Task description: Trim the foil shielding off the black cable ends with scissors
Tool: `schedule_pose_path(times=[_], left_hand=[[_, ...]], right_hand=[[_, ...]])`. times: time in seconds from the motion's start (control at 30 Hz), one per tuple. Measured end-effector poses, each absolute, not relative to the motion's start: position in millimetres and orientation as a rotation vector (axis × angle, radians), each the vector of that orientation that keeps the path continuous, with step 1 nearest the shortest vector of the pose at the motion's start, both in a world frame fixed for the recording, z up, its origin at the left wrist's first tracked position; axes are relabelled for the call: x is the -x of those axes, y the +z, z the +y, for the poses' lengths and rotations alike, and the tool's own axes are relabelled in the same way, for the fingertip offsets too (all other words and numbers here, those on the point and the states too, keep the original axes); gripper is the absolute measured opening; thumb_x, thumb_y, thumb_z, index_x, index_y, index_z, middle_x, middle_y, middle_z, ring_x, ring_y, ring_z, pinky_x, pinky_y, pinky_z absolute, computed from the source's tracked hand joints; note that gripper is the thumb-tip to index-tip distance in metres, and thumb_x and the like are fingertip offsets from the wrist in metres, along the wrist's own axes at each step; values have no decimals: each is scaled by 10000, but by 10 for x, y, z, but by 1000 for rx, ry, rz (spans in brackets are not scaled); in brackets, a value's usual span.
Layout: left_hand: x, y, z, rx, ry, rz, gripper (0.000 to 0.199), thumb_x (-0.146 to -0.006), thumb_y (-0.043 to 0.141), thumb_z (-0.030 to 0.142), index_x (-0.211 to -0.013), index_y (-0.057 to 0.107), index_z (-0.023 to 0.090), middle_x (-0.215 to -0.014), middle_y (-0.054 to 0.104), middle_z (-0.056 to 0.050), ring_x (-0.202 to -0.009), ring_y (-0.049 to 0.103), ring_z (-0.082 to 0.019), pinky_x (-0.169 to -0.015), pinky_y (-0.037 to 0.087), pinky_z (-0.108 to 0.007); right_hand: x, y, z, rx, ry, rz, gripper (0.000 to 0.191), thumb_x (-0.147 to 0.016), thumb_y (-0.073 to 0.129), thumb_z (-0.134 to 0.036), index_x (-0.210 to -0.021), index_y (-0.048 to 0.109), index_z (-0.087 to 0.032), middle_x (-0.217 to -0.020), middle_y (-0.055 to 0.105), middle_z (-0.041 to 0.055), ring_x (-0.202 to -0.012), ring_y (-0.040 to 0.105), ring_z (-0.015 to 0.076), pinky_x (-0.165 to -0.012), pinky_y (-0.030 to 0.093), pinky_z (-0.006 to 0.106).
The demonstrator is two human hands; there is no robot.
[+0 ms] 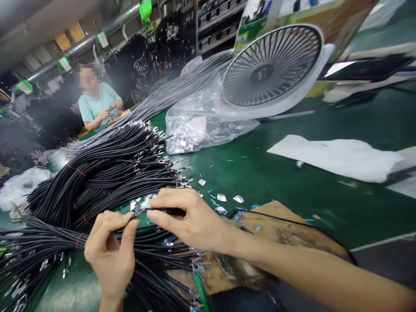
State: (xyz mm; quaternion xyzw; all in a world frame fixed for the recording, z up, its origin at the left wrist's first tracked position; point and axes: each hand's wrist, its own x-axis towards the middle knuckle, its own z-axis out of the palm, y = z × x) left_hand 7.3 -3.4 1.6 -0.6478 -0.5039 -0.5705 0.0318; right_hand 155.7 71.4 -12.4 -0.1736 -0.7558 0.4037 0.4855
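My left hand (112,247) pinches the end of a black cable between thumb and fingers. Thin coloured wires (138,210) fan out of that end towards my right hand (195,219). My right hand is closed around a slim dark tool (175,211), its tip at the wires; the tool's exact kind is hidden by my fingers. A white cover (146,203) sits on one right fingertip. Below both hands lies a bundle of black cables (152,247) with bare coloured wire ends (199,265). Behind my left hand, more tied black cables (107,169) are piled up.
A round fan (273,65) stands at the back beside a clear plastic bag (208,121). Foil pieces (221,197) and blue scraps dot the green table (253,164). A worn board (286,229) and white paper (334,156) lie rightward. Another person (99,102) sits across.
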Motion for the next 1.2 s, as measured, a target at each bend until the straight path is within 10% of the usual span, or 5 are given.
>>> schedule_pose_path(times=[0.87, 1.2], left_hand=[[-126, -38, -30, 1967, -1614, -2155, 388, -878, 440, 372, -557, 567, 195, -368, 451, 30, -299, 418, -98, -367, 348, -235], [-147, -152, -43, 1848, -1667, -2030, 48, -740, 653, 198, -699, 671, 180, -593, 646, -2, -505, 579, -127, -461, 431, -229]], right_hand=[[-1561, -127, 681, 512, 850, -1827, 160, -834, 549, -171, -813, 706, -151, -686, 621, 21, -620, 551, 119, -573, 422, 236], [-1557, -42, 692, 620, 1003, -1702, 150, -759, 613, -107, -619, 566, -134, -590, 462, -37, -532, 418, 71, -497, 326, 197]])
